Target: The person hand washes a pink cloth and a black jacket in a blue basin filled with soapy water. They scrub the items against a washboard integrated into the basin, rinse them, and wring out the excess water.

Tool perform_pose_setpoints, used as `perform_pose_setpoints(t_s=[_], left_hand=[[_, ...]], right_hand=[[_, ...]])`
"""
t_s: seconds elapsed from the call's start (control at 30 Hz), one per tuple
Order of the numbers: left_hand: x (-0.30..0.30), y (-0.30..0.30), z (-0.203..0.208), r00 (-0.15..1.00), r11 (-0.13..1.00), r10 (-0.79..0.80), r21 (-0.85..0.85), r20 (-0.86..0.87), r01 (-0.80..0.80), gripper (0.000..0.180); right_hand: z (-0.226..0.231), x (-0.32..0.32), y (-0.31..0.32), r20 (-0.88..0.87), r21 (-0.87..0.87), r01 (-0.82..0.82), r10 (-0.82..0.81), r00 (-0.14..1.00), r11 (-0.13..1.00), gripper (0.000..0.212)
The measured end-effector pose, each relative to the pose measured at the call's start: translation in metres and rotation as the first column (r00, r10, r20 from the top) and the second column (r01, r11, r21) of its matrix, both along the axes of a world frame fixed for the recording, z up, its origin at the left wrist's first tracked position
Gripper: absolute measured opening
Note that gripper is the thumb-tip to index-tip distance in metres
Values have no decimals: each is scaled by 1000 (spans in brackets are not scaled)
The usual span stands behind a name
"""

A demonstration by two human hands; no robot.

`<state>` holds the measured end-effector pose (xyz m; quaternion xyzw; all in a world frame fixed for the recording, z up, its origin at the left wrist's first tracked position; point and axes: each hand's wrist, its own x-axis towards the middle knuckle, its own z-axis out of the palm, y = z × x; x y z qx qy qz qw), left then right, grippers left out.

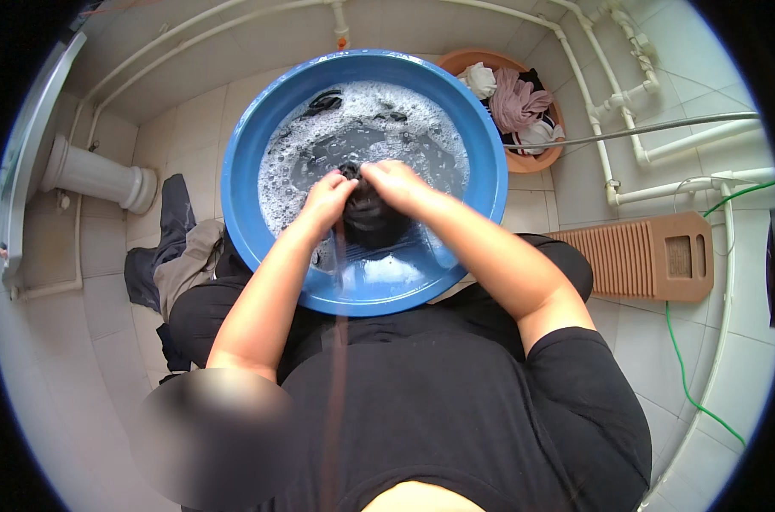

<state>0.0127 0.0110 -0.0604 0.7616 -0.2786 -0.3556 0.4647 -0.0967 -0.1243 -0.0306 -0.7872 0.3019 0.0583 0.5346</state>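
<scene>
Your left hand (326,198) and right hand (393,183) meet knuckle to knuckle, both clamped on the dark garment (368,218); you hold it low over the blue basin (242,162), near side, so it stays above suds; unwashed clothes wait in the brown tub (532,160) far right.

A single head-worn fisheye view looks steeply down from close above the blue basin (242,196) of soapy water, with the tiled floor (106,282) curving away toward the rim.
</scene>
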Motion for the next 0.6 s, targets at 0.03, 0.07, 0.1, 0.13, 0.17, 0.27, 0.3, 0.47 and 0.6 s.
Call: perform_pose_setpoints(t_s=[0.03, 0.07, 0.1, 0.13, 0.17, 0.27, 0.3, 0.47, 0.6], left_hand=[[1, 7, -6, 988, 996, -86, -23, -131, 84, 23], [-13, 12, 7, 996, 993, -86, -87, -9, 85, 21], [-33, 20, 22, 991, 985, -70, -146, 114, 87, 21], [-46, 29, 24, 953, 980, -31, -177, 301, 88, 18], [-56, 35, 23, 881, 973, 6, -206, 474, 104, 15], [-54, 31, -1, 744, 963, -7, -195, 668, 184, 17], [-43, 20, 2, 710, 952, -20, -204, 704, 229, 20], [5, -24, -18, 691, 959, -228, 282, 686, 36, 42], [2, -7, -7, 842, 949, -279, 268, 462, 168, 40]], right_hand=[[16, -7, 25, 61, -212, 79, -67, 996, 974, 43], [20, -20, 38, 194, -256, 125, -75, 978, 959, 38], [19, -30, 48, 325, -290, 169, -69, 943, 942, 33], [13, -39, 53, 429, -372, 160, 17, 903, 915, 28], [8, -48, 56, 518, -450, 168, 103, 849, 877, 24], [-5, -46, 48, 386, -607, 58, 230, 893, 792, 20], [-12, -39, 40, 314, -630, -11, 267, 911, 777, 21], [-24, 15, 5, -125, -523, 22, -102, 987, 852, 46], [-19, -2, 0, -109, -443, -117, 76, 991, 889, 51]])
